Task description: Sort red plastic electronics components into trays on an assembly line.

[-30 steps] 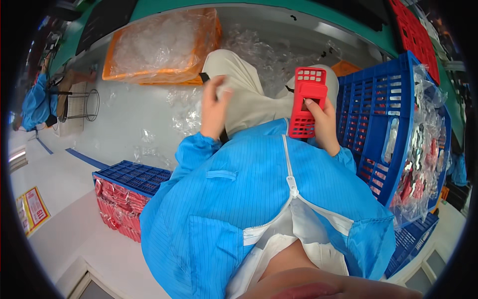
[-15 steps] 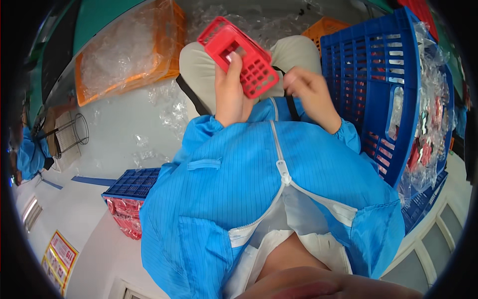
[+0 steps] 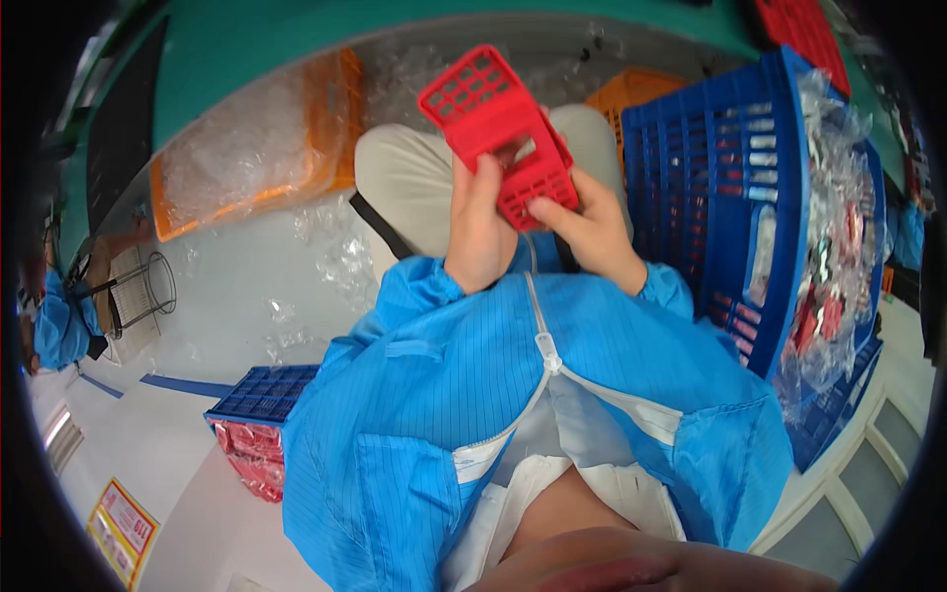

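In front of my knees I hold red plastic casings (image 3: 501, 118), which look like calculator front shells with grids of square key holes and a window. At least two seem stacked, one turned against the other. My left hand (image 3: 480, 222) is closed round the left side, its thumb across the face by the window. My right hand (image 3: 595, 225) grips the lower right corner, thumb on the key-hole grid. The fingers behind the casings are hidden.
At my right stands a blue crate (image 3: 715, 187), with clear-wrapped red parts (image 3: 824, 296) beside it. An orange crate (image 3: 168, 202) with clear plastic bags is front left. A smaller blue crate (image 3: 258, 390) with wrapped red parts is behind left. Loose plastic (image 3: 345, 252) litters the floor.
My right hand has come in from the right and taken hold of the casings' lower corner. The casings and my left hand have shifted slightly right, and the casings have turned somewhat.
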Motion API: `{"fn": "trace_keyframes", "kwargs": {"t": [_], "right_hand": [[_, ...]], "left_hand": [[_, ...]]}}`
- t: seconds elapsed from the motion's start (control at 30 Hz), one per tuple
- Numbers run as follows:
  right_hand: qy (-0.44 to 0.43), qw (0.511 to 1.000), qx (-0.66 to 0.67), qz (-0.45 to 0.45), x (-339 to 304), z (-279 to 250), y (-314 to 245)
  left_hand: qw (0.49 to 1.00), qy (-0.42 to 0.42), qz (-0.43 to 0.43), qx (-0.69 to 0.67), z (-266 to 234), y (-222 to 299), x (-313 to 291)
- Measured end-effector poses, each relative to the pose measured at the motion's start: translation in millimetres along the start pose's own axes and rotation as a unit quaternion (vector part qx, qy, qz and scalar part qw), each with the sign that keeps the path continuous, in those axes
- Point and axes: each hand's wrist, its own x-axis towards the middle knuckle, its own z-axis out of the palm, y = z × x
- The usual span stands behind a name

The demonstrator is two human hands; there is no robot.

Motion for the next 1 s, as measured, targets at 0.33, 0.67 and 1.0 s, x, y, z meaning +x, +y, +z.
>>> {"fn": "trace_keyframes", "kwargs": {"t": [0.33,0.67,1.0], "right_hand": [[-0.234,0.965,-0.054,-0.103,12,-5,-95],[0.253,0.804,-0.156,-0.515,134,-26,-206],[0.122,0.576,-0.641,-0.492,226,-56,-207]], "left_hand": [[0.978,-0.111,-0.018,-0.178,40,108,31],[0.931,-0.015,0.176,0.319,73,186,255],[0.449,-0.044,0.235,0.861,8,187,311]]}}
